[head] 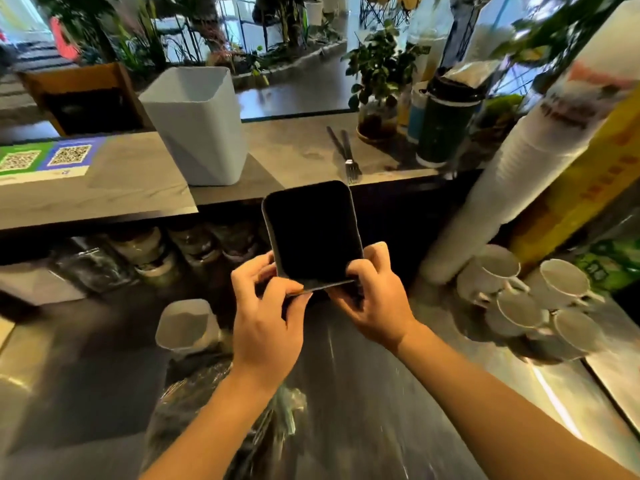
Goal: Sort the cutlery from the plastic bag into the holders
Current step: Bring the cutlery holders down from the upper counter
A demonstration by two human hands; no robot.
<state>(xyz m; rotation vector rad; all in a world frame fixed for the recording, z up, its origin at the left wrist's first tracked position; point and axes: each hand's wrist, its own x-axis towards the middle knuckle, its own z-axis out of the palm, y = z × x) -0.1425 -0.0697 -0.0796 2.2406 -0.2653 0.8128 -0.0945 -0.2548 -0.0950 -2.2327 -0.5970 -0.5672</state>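
Over the steel counter, both hands — left hand (pixel 265 323) and right hand (pixel 375 306) — pinch the near rim of a dark, rounded-square plastic cutlery holder (pixel 313 233), tipped so its empty mouth faces me. With only fingertips gripping, I reckon it could slip onto the crinkly clear plastic bag (pixel 273 410) below.

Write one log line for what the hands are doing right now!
left hand: grips dark holder | right hand: grips dark holder | white holder: on counter | forks: on counter
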